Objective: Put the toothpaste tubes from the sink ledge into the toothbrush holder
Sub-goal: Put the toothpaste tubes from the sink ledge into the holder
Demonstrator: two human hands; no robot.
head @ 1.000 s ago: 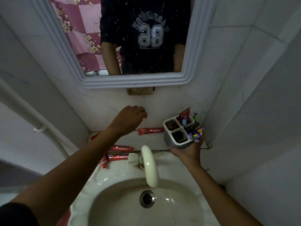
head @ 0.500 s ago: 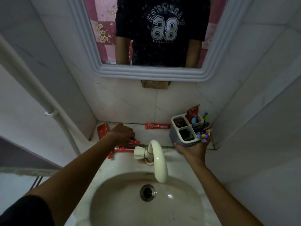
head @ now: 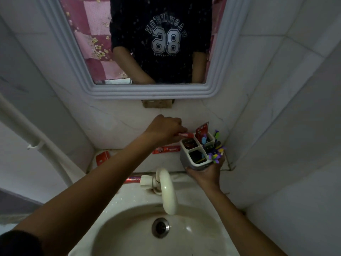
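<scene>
My right hand (head: 207, 173) grips the grey four-compartment toothbrush holder (head: 190, 162) from below, lifted just above the ledge at the right. Toothbrushes and a red tube (head: 202, 131) stick out of its far compartments. My left hand (head: 163, 129) is closed on a red toothpaste tube (head: 186, 134), held level just above the holder's back-left compartment. On the ledge (head: 140, 161) lie more red tubes: one (head: 166, 150) against the wall beside the holder, one (head: 102, 157) at the far left, one (head: 132, 180) beside the tap's base.
A cream tap (head: 167, 189) curves over the basin (head: 203, 235) with its drain (head: 160, 227). A framed mirror (head: 147, 91) hangs on the tiled wall above. A white pipe (head: 36, 143) runs down the left wall. The right wall stands close beside the holder.
My left hand has lifted a red tube from the left side of the ledge and carried it right, up to the holder. My right hand has kept the holder in place.
</scene>
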